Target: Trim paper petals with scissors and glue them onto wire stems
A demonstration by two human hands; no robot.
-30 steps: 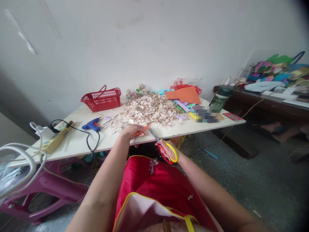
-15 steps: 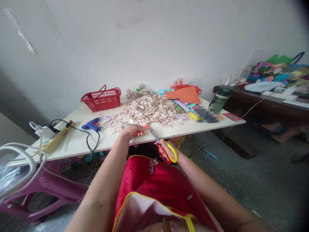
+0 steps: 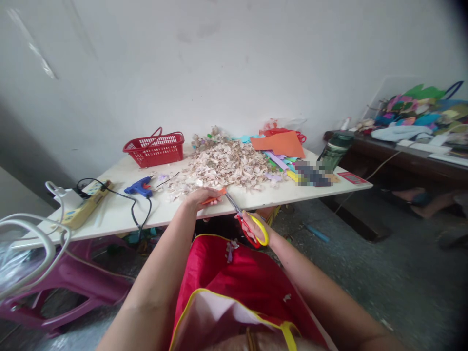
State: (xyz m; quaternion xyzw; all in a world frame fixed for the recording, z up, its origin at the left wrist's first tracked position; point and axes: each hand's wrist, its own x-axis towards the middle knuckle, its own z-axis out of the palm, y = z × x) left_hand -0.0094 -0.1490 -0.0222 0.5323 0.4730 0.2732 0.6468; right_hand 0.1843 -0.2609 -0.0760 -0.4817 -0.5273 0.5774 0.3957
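Note:
My left hand (image 3: 202, 197) is closed on a small strip of orange paper (image 3: 215, 196) just above the front edge of the white table (image 3: 183, 219). My right hand (image 3: 252, 225) grips a pair of scissors (image 3: 260, 229) with one red and one yellow handle loop. Their blades point up and left, with the tips at the right end of the orange strip. Whether the blades are closed on the paper is too small to tell. Right behind my hands spreads a heap of pale, petal-like scraps (image 3: 226, 163).
A red basket (image 3: 155, 153), a blue glue gun (image 3: 139, 187) and a power strip (image 3: 86, 207) are on the left. Orange sheets (image 3: 280, 145), coloured paper strips and a dark green bottle (image 3: 334, 150) lie or stand on the right. A purple stool (image 3: 73, 278) is below left.
The scissors and both hands keep nearly the same place, with the scissor handles looking slightly closer together. The whole view has shifted a little.

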